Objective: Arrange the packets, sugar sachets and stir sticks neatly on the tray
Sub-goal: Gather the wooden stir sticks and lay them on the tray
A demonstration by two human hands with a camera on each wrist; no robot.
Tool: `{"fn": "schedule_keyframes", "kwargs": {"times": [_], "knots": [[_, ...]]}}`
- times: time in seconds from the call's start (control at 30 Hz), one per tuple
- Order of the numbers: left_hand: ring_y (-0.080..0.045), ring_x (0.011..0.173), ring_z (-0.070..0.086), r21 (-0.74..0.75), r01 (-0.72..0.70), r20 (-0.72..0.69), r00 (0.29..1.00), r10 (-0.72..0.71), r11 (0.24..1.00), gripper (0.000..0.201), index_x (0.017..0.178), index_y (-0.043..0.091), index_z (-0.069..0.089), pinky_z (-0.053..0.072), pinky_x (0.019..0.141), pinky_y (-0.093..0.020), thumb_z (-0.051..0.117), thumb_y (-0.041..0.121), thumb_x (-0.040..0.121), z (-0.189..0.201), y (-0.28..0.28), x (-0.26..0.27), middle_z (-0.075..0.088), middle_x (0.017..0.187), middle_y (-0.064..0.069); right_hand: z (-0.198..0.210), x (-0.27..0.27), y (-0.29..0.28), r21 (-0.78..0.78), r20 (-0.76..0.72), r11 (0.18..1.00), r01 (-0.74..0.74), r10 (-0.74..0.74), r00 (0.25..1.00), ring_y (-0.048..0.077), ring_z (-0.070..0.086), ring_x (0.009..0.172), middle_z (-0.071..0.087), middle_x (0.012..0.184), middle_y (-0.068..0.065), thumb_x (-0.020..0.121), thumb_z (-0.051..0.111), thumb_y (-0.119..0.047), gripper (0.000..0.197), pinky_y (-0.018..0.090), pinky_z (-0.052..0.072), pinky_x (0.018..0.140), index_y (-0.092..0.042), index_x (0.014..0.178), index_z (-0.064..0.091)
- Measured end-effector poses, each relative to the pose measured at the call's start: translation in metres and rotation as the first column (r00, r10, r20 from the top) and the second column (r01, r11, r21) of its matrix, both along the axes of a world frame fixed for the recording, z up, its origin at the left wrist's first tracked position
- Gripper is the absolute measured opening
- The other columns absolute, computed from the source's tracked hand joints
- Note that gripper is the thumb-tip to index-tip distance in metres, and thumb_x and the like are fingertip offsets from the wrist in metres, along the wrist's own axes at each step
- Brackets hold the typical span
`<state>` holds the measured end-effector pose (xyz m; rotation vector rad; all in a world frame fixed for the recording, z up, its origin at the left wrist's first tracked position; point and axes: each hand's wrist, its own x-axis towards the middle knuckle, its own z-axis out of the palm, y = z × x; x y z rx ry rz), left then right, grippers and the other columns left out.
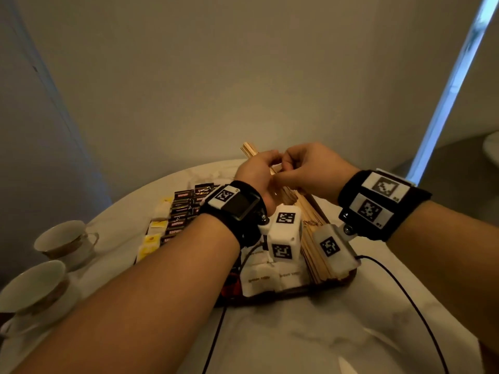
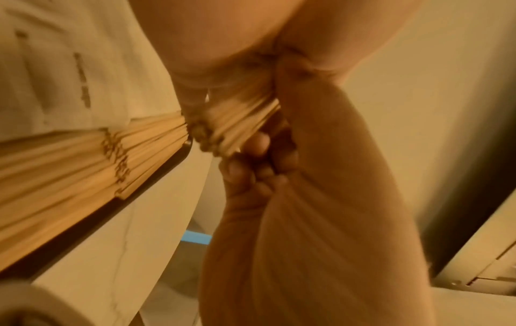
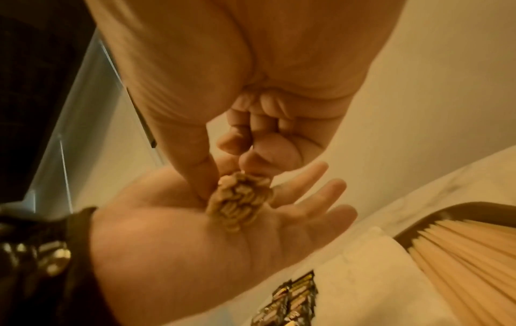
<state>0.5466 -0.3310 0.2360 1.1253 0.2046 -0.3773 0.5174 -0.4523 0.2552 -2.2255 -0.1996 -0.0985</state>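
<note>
From the head view both forearms reach forward over the tray (image 1: 348, 278), and the two hands meet above its far end. The left hand (image 1: 256, 171) and the right hand (image 1: 310, 168) sit knuckle to knuckle around a bundle of stir sticks (image 1: 249, 151), whose far ends poke up beyond the left hand and whose near part slopes down between the wrists. A loose row of stir sticks (image 1: 314, 255) lies along the right side of the tray, white sugar sachets (image 1: 270, 276) lie at its near middle, dark packets (image 1: 183, 209) stand in rows on its left, and yellow-and-white sachets (image 1: 151, 242) lie along the left edge. Two teacups (image 1: 62, 238) stand on the table (image 1: 297, 333) left of the tray. From the left wrist view the bundle's cut ends (image 2: 223, 130) show just past the tray's dark rim (image 2: 156, 174), with the right hand's fingers (image 2: 259, 141) curled in against them and its forearm running down the frame; the left hand's own fingers are out of sight here. From the right wrist view the right hand's thumb (image 3: 195, 167) and curled fingers pinch the bundle end-on (image 3: 240, 203), while the left hand's palm (image 3: 195, 242) lies flat and spread, fingers straight, pressed against the bundle's ends. The tray's stick row (image 3: 460, 253) and dark packets (image 3: 293, 297) show below.
</note>
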Motion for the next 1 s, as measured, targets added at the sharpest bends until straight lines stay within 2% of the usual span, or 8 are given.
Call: {"fn": "schedule_keyframes", "kwargs": {"times": [0.17,0.3,0.4,0.63,0.7,0.83,0.93,1.0], "knots": [[-0.03,0.068,0.069,0.058,0.133,-0.054,0.99,-0.13,0.989,0.024,0.105,0.014,0.071,0.056,0.06,-0.038,0.057,0.033,0.097,-0.009,-0.023,-0.003,0.072,0.076,-0.012,-0.013,0.003,-0.016,0.04,-0.08,0.999,0.037,-0.034,0.996,0.015,0.06,0.06,0.06,0.063,-0.001,0.079,0.077,-0.016,0.021,0.036,0.058,0.067,-0.019,0.072,0.057],[-0.038,0.1,0.072,0.123,0.278,-0.153,0.954,-0.258,0.953,0.049,0.123,0.017,0.07,0.057,0.087,-0.051,0.062,0.054,0.092,-0.023,-0.035,-0.003,0.075,0.111,-0.017,-0.03,-0.007,-0.028,0.098,-0.161,0.988,0.119,-0.103,0.982,0.024,0.065,0.068,0.064,0.067,0.005,0.075,0.077,-0.013,0.021,0.051,0.061,0.08,-0.018,0.067,0.058],[-0.038,0.094,0.073,0.242,0.332,-0.189,0.938,-0.291,0.912,0.062,0.133,0.017,0.061,0.06,0.069,-0.05,0.057,0.065,0.094,-0.026,-0.039,-0.011,0.073,0.115,-0.02,-0.042,-0.019,-0.036,0.12,-0.241,0.977,0.178,-0.145,0.96,0.026,0.069,0.073,0.069,0.073,0.009,0.076,0.079,-0.014,0.016,0.051,0.063,0.082,-0.014,0.071,0.064],[-0.03,0.09,0.068,0.581,0.204,-0.032,0.973,-0.228,0.788,0.023,0.111,0.017,0.057,0.063,0.08,-0.044,0.067,0.032,0.098,-0.019,-0.021,-0.038,0.059,0.116,-0.015,-0.069,-0.034,-0.044,-0.134,-0.392,0.957,0.259,-0.291,0.873,0.023,0.075,0.085,0.076,0.088,0.007,0.08,0.081,-0.036,0.027,0.042,0.063,0.084,-0.015,0.095,0.075],[-0.026,0.092,0.066,0.683,0.199,-0.011,0.965,-0.263,0.703,0.023,0.118,0.013,0.06,0.061,0.073,-0.039,0.066,0.022,0.098,-0.023,-0.017,-0.041,0.06,0.11,-0.01,-0.073,-0.034,-0.04,-0.224,-0.392,0.944,0.243,-0.316,0.864,0.021,0.074,0.086,0.075,0.091,0.006,0.081,0.081,-0.038,0.031,0.041,0.063,0.084,-0.015,0.099,0.073],[-0.025,0.094,0.072,0.905,0.219,-0.034,0.891,-0.453,0.364,0.031,0.128,0.009,0.059,0.063,0.08,-0.036,0.066,0.015,0.098,-0.035,-0.013,-0.047,0.069,0.112,-0.011,-0.07,-0.036,-0.031,-0.355,-0.366,0.916,0.188,-0.321,0.874,0.019,0.07,0.089,0.072,0.096,0.004,0.08,0.081,-0.042,0.04,0.036,0.062,0.083,-0.016,0.108,0.068],[-0.02,0.074,0.067,0.963,0.161,-0.008,0.815,-0.579,0.214,0.034,0.129,0.005,0.062,0.059,0.064,-0.029,0.066,0.015,0.096,-0.047,-0.013,-0.047,0.069,0.098,-0.008,-0.066,-0.038,-0.03,-0.416,-0.333,0.896,0.154,-0.308,0.891,0.021,0.068,0.093,0.07,0.099,0.005,0.082,0.081,-0.041,0.039,0.038,0.061,0.086,-0.016,0.109,0.068],[-0.024,0.087,0.069,0.983,0.114,-0.002,0.782,-0.623,0.14,0.038,0.132,0.005,0.062,0.057,0.068,-0.026,0.066,0.016,0.096,-0.051,-0.012,-0.046,0.07,0.115,-0.012,-0.066,-0.038,-0.033,-0.43,-0.321,0.89,0.15,-0.306,0.896,0.02,0.068,0.09,0.07,0.096,0.004,0.083,0.08,-0.041,0.035,0.038,0.061,0.086,-0.017,0.106,0.068]]}}
